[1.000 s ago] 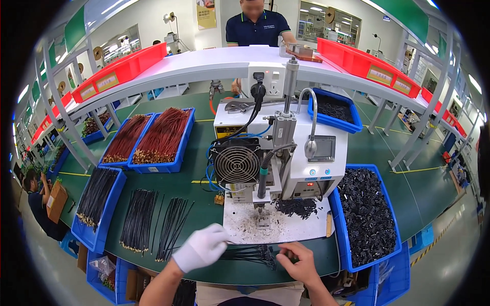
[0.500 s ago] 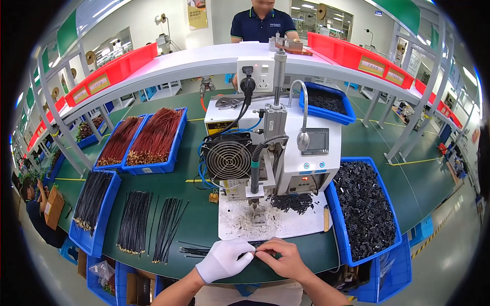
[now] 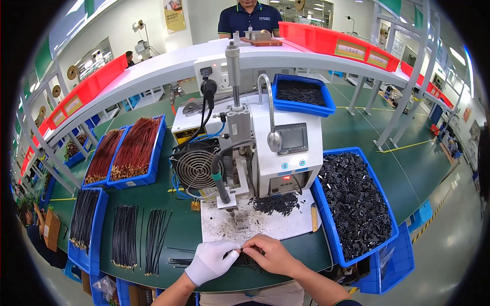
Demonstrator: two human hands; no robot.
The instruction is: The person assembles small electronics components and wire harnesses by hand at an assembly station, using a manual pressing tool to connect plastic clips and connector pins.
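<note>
At the near edge of the bench, my left hand (image 3: 212, 261), in a white glove, and my bare right hand (image 3: 273, 255) meet fingertip to fingertip. Both are closed in a pinch around a thin black wire (image 3: 241, 250), of which only a short dark bit shows between the fingers. Whatever else the right fingertips hold is hidden. Several black wires (image 3: 178, 262) lie on the green bench beside and beneath my left hand. Just beyond my hands stands a white bench press (image 3: 288, 176), its tool head (image 3: 227, 204) over a white base plate (image 3: 296, 229) strewn with dark bits.
Bundled black wires (image 3: 125, 237) lie at left, beside a blue bin of black wires (image 3: 86, 217). Behind are red wires (image 3: 135, 148) in blue bins. A blue bin of small black plastic parts (image 3: 354, 204) stands right. Across the bench, a person (image 3: 250, 20) sits behind a white shelf.
The view has shifted, so the press and bins appear farther left. My hands stay pinched together and sit slightly farther left in the picture.
</note>
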